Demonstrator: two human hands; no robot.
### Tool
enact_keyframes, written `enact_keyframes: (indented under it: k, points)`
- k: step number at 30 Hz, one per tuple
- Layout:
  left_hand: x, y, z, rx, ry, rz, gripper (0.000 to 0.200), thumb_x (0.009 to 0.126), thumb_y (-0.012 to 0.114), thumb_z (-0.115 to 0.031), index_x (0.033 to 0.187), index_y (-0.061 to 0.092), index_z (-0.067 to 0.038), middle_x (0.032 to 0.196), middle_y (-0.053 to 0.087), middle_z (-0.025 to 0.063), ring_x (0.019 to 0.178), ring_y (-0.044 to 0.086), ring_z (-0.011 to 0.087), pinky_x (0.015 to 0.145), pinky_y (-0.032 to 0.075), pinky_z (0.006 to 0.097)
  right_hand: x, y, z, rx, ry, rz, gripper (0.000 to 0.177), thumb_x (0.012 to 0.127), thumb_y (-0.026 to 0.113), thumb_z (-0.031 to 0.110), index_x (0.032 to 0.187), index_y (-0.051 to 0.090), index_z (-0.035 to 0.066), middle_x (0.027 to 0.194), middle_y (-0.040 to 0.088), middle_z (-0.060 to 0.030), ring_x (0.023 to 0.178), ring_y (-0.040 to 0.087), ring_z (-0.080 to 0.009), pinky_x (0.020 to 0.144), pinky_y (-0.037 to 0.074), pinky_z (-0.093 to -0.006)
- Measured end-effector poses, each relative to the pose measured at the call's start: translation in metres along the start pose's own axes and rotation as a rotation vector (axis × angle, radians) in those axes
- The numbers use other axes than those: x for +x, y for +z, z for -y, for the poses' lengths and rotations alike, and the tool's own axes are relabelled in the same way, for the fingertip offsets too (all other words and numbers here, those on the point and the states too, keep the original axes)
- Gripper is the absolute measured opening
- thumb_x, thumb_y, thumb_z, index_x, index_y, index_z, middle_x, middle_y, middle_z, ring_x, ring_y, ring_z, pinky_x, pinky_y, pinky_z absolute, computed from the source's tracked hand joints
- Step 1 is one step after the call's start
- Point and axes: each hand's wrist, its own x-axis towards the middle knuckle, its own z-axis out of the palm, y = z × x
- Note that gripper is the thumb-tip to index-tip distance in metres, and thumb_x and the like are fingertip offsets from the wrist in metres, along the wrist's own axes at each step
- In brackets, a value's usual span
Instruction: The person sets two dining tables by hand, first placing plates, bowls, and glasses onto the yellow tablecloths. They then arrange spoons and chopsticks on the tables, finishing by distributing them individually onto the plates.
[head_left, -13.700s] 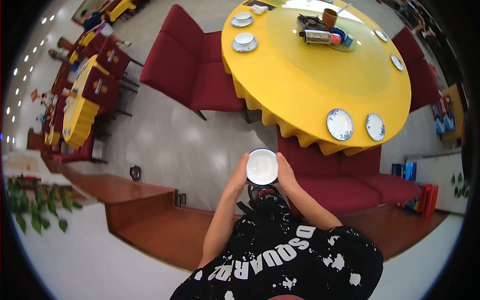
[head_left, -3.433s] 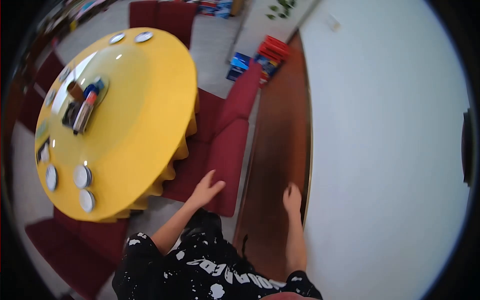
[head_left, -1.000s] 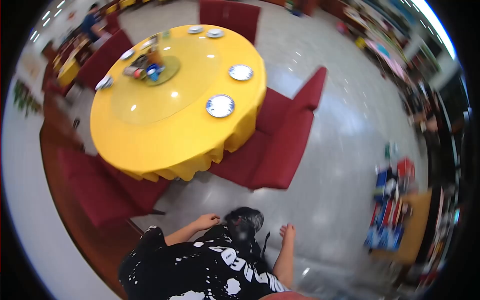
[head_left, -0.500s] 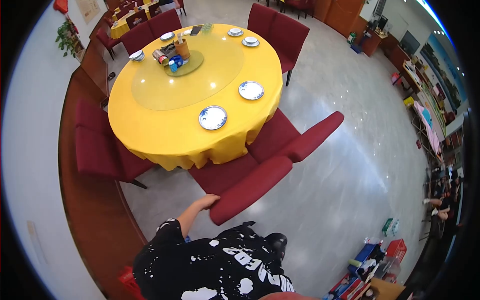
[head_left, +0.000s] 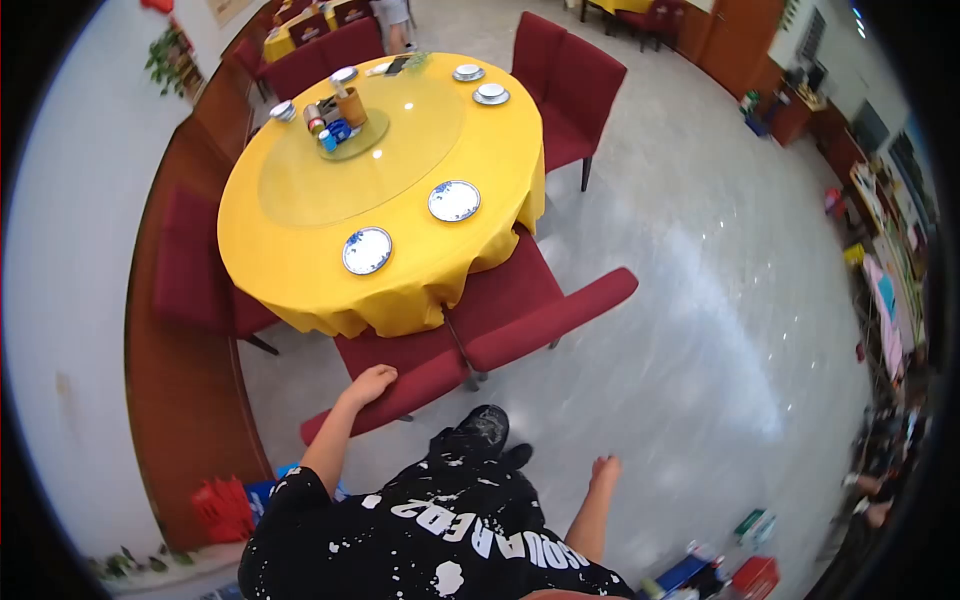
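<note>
My left hand [head_left: 372, 382] is closed over the top edge of a dark red upholstered chair's backrest [head_left: 425, 388], with its arm stretched forward. This chair stands at the near side of a round table with a yellow cloth [head_left: 300, 290], its seat partly under the cloth. Beside it, on the right, is a matching red chair [head_left: 555, 318] whose back faces me. My right hand [head_left: 605, 468] hangs low over the floor, its fingers curled and nothing visible in them. Two blue-and-white plates, a nearer one [head_left: 367, 251] and a farther one [head_left: 454, 201], lie on the cloth before these chairs.
A glass turntable [head_left: 300, 190] carries a brown holder [head_left: 351, 108] and several small containers. More red chairs [head_left: 570, 95] surround the table. A wood-panelled wall [head_left: 175, 400] runs along the left. Red bags [head_left: 222, 508] and a red crate [head_left: 755, 577] are near me. Another person [head_left: 393, 20] stands behind.
The view has shifted. My left hand has gone from the chair back's left end to farther along its top. The two chair backs sit at a different angle. My right hand has come into view.
</note>
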Motion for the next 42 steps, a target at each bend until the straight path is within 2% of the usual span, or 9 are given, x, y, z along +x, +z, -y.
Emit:
enact_keyframes:
  k: [5,8,11,13,18,22,25,35,42]
  points:
    - [0.047,0.003,-0.056,-0.509,-0.237,-0.179,0.035,0.094,0.055,-0.035,0.118,0.058,-0.010,0.098,0.064,0.0033,0.081,0.061,0.0153,0.070,0.051,0.0323,-0.134,0.218,0.252,-0.383,-1.017,0.351,0.029,0.096,0.051,0.019,0.116,0.058,0.000,0.089,0.064,-0.0081,0.079,0.059,-0.0144,0.073,0.049,-0.0267]
    - [0.126,-0.023,-0.050,-0.807,-0.182,-0.403,0.045,0.096,0.052,-0.039,0.124,0.052,-0.004,0.105,0.063,0.0115,0.086,0.064,0.0205,0.076,0.053,0.0375,-0.203,0.316,0.309,-0.399,-1.093,0.685,0.026,0.096,0.053,0.016,0.116,0.059,0.000,0.089,0.064,-0.0069,0.080,0.059,-0.0131,0.075,0.048,-0.0252]
    - [0.231,-0.056,-0.038,-1.054,-0.210,-0.689,0.044,0.096,0.053,-0.036,0.122,0.050,-0.001,0.106,0.063,0.0150,0.087,0.065,0.0223,0.071,0.055,0.0367,-0.218,0.399,0.320,-0.650,-0.993,0.920,0.025,0.097,0.054,0.013,0.117,0.059,0.000,0.093,0.066,-0.0060,0.081,0.062,-0.0127,0.074,0.051,-0.0278]
    - [0.341,-0.076,0.053,-1.145,-0.336,-0.628,0.043,0.096,0.052,-0.035,0.122,0.047,0.000,0.108,0.061,0.0176,0.087,0.065,0.0257,0.063,0.056,0.0356,-0.225,0.459,0.313,-0.776,-0.614,1.064,0.027,0.097,0.053,0.013,0.120,0.058,0.000,0.090,0.066,-0.0056,0.079,0.062,-0.0134,0.074,0.051,-0.0279]
    - [0.368,-0.074,-0.001,-1.102,-0.383,-1.121,0.023,0.091,0.057,-0.011,0.110,0.055,0.000,0.102,0.063,0.0166,0.080,0.067,0.0268,0.056,0.058,0.0358,-0.189,0.612,0.226,-0.945,-0.590,1.238,0.040,0.094,0.060,0.022,0.125,0.050,-0.001,0.099,0.065,-0.0113,0.075,0.064,-0.0147,0.064,0.052,-0.0275]
    - [0.338,-0.071,-0.044,-1.425,-0.267,-0.860,0.038,0.081,0.048,0.003,0.118,0.055,0.001,0.105,0.064,0.0167,0.082,0.067,0.0280,0.066,0.058,0.0390,-0.170,0.739,0.171,-0.752,-0.174,1.211,0.040,0.094,0.059,0.023,0.121,0.050,-0.006,0.102,0.065,-0.0183,0.074,0.067,-0.0191,0.056,0.053,-0.0300]
    - [0.315,-0.051,-0.079,-1.413,-0.295,-0.843,0.040,0.083,0.045,0.007,0.122,0.051,0.002,0.108,0.062,0.0174,0.087,0.066,0.0285,0.067,0.059,0.0367,-0.202,0.772,0.191,-0.738,0.014,0.998,0.038,0.094,0.059,0.023,0.116,0.051,-0.008,0.095,0.066,-0.0199,0.068,0.067,-0.0220,0.048,0.051,-0.0311]
    - [0.285,0.073,-0.305,-1.302,-0.308,-0.820,0.044,0.092,0.049,0.002,0.134,0.042,-0.008,0.115,0.059,0.0104,0.092,0.063,0.0224,0.070,0.058,0.0308,-0.105,0.764,0.272,-0.736,-0.010,1.261,0.021,0.095,0.052,0.013,0.109,0.052,-0.002,0.082,0.065,-0.0161,0.056,0.066,-0.0230,0.045,0.055,-0.0329]
    - [0.321,0.239,-0.505,-1.256,-0.132,-0.708,0.039,0.092,0.053,-0.001,0.130,0.048,-0.008,0.107,0.062,0.0085,0.082,0.063,0.0193,0.062,0.056,0.0312,0.012,0.675,0.526,-0.837,-0.008,1.520,0.022,0.095,0.053,0.011,0.112,0.051,-0.002,0.084,0.064,-0.0156,0.055,0.065,-0.0205,0.045,0.054,-0.0307]
